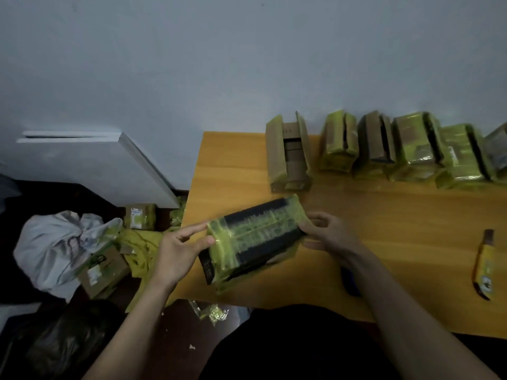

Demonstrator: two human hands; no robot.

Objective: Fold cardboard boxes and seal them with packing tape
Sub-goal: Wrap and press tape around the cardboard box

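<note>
A flattened dark cardboard box covered in yellow-green tape hangs tilted above the near left corner of the wooden table. My left hand holds its left end, thumb on top and fingers beneath. My right hand grips its right end with curled fingers. Along the table's far edge stands a row of several brown boxes wrapped in the same tape; the leftmost one is open at the front.
A yellow utility knife lies on the table at the right. On the floor to the left lie a white bag, cardboard boxes, yellow tape scraps and a leaning white panel.
</note>
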